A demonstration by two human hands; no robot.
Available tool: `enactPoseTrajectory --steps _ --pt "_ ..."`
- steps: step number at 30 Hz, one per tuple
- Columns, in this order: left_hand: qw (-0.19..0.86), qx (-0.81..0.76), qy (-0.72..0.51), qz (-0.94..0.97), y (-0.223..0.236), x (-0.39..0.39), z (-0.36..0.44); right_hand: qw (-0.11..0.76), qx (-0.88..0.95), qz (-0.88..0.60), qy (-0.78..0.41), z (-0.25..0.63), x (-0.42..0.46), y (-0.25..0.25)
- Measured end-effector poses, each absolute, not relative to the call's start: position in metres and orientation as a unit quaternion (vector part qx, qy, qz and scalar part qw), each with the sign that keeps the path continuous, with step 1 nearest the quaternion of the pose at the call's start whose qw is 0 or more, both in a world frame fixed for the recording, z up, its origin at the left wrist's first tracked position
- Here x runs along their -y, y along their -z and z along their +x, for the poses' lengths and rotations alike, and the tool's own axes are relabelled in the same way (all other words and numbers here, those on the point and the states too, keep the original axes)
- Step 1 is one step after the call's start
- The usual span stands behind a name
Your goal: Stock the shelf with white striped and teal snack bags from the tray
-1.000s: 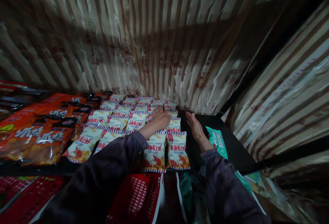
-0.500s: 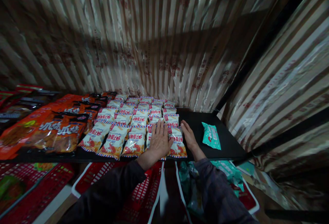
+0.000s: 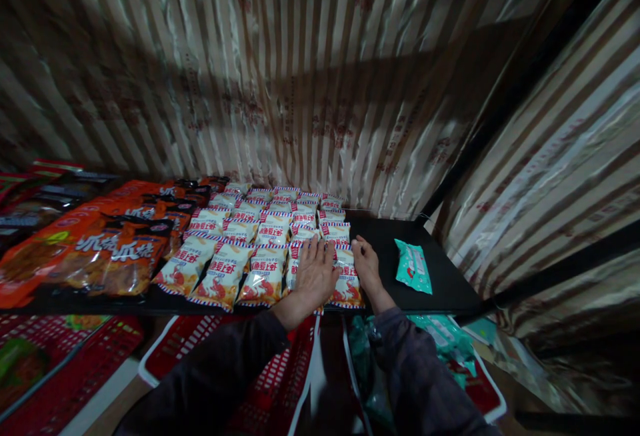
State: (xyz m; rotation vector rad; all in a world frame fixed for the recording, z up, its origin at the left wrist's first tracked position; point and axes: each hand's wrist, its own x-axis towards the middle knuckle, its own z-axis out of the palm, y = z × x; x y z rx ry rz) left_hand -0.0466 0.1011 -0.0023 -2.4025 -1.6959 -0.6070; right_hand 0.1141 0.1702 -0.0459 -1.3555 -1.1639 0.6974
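White-and-red snack bags (image 3: 264, 275) lie in several rows on a black shelf (image 3: 443, 293). My left hand (image 3: 315, 277) rests flat, palm down and fingers stretched, over the front bags towards the right. It partly covers two of them. At the right edge of the front-row end bag (image 3: 349, 284) is my right hand (image 3: 371, 268), its fingers bent inward against or close beside the bag. It has no bag in its grasp. One teal packet (image 3: 414, 266) lies alone on the shelf, right of my right hand.
Orange snack bags (image 3: 127, 256) fill the shelf's left part. Below the front edge stand red baskets (image 3: 270, 363), the right one containing teal packets (image 3: 445, 339). A striped curtain (image 3: 280, 89) hangs behind, and a black post (image 3: 493, 116) rises at the right.
The fingers of my right hand have curled inward from a straighter pose. My left hand has shifted slightly right and down, still flat on the bags. The view has moved a little.
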Motion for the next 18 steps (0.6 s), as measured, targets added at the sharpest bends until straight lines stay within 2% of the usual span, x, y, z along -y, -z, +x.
enactPoseTrajectory --steps 7,18 --pt "0.063 0.581 0.196 -0.787 0.002 -0.107 -0.046 0.581 0.478 -0.54 -0.377 0.109 -0.174 0.037" --pt "0.069 0.567 0.209 -0.793 0.009 -0.106 -0.051 0.571 0.509 -0.508 -0.396 0.102 -0.168 0.036"
